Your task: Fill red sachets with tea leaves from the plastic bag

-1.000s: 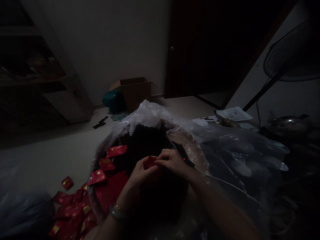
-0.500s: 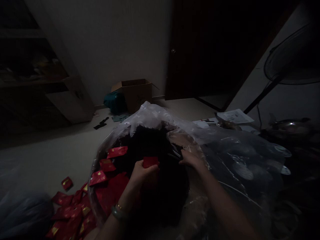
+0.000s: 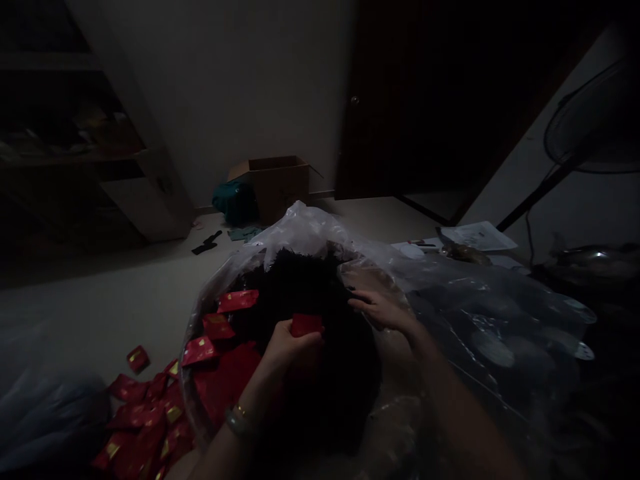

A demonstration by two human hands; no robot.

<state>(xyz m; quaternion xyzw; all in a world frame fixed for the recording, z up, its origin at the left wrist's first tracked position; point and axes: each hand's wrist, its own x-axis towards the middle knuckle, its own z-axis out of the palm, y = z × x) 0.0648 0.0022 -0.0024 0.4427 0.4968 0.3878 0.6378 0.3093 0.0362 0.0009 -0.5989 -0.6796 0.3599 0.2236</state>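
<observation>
Left hand (image 3: 284,345) pinching a red packet (image 3: 307,324) above the dark shaggy pile (image 3: 303,280).

I have its thumb and fingers closed on the packet; my right hand (image 3: 384,311) reaches over the pile's right side, fingers extended and loosely open, though I can't tell whether they touch anything. Clear plastic (image 3: 313,223) surrounds the pile, with more red packets (image 3: 143,420) to the near left.

Dimly lit room: plain wall (image 3: 240,87), dark door (image 3: 425,100) with round knob (image 3: 355,100), shelving unit (image 3: 65,160), pale floor (image 3: 150,293)
</observation>
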